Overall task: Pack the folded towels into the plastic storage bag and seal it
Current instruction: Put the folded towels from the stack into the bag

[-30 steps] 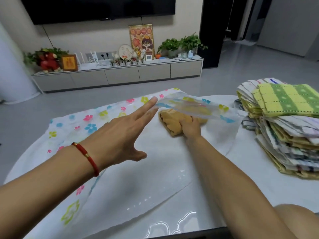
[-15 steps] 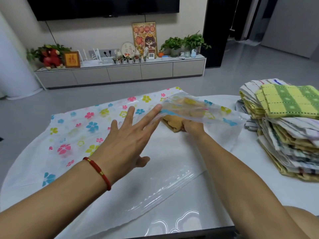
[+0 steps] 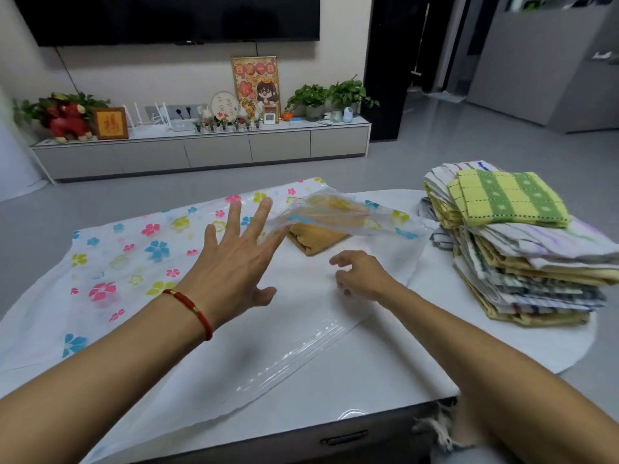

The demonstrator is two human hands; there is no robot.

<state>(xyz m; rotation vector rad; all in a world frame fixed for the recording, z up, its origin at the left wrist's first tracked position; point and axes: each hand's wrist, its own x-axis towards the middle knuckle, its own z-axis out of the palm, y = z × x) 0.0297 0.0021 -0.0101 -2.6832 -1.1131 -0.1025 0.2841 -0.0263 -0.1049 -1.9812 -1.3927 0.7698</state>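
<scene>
On table (image 3: 385, 373), left grip (image 3: 241, 259) spread

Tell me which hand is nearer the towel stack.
Right. The right hand hovers over the bag's open mouth, left of the towel stack; the left hand, fingers spread at the bag's flap, is farther left.

You see soft, even indoor light with faint shadows; glare lies on the glossy white table (image 3: 385, 373), and the edges bend outward.
</scene>
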